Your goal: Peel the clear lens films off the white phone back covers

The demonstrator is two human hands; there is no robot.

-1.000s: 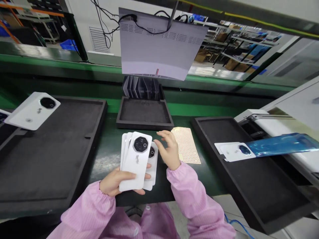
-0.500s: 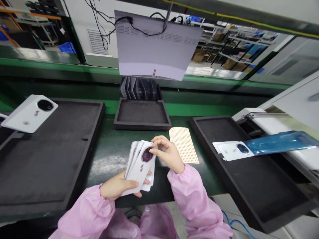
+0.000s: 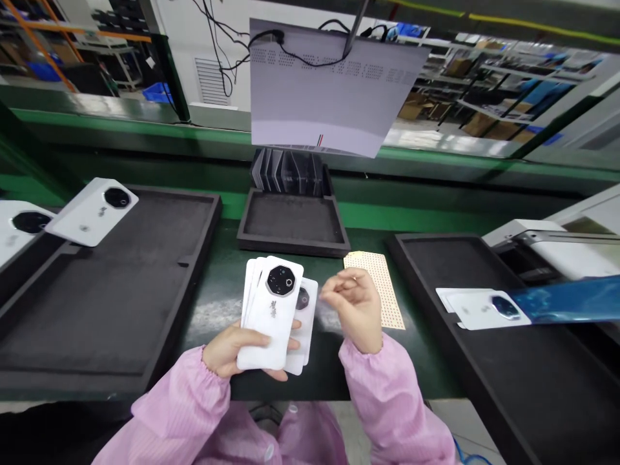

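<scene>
My left hand (image 3: pixel 232 349) grips a fanned stack of several white phone back panels (image 3: pixel 266 329), thumb across the front and fingers behind. The top panel's dark eight-sided camera area faces up. Another panel, behind and to the right, shows part of a paler camera area. My right hand (image 3: pixel 356 303) is off to the right of the stack, not touching it, with thumb and fingertips pinched together. Whether something small is between them is too fine to see. Partly behind that hand lies a yellowish sheet (image 3: pixel 387 290) printed with rows of tiny red marks.
A black tray (image 3: pixel 295 242) stands at the back centre, with dark upright sheets (image 3: pixel 288 171) behind it. White panels (image 3: pixel 97 216) lie over the left tray (image 3: pixel 97 323). More panels (image 3: pixel 479 310) with blue film (image 3: pixel 571 300) rest on the right tray (image 3: pixel 547 374). A monitor (image 3: pixel 324 90) hangs above.
My right hand has drawn away from the top panel's camera area to the right. That area now looks black and clear instead of purplish. The view has shifted slightly left.
</scene>
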